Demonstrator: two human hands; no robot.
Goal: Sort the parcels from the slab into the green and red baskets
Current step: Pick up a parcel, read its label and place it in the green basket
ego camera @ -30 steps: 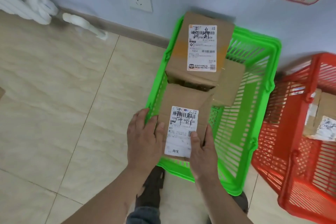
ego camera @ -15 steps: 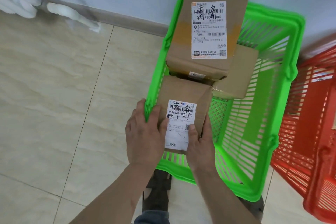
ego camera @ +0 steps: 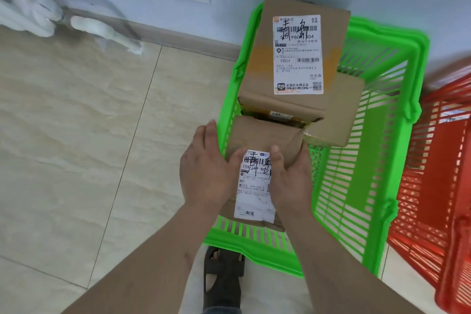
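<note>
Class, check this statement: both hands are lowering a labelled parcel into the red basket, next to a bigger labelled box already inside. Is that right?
Not quite: the basket is wrong. The head view shows the left hand and right hand holding the parcel in the green basket, next to the bigger labelled box. The red basket stands to its right.

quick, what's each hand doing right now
Left hand: holding the small parcel by its left side, in the green basket.
Right hand: holding the same parcel by its right side.
</note>
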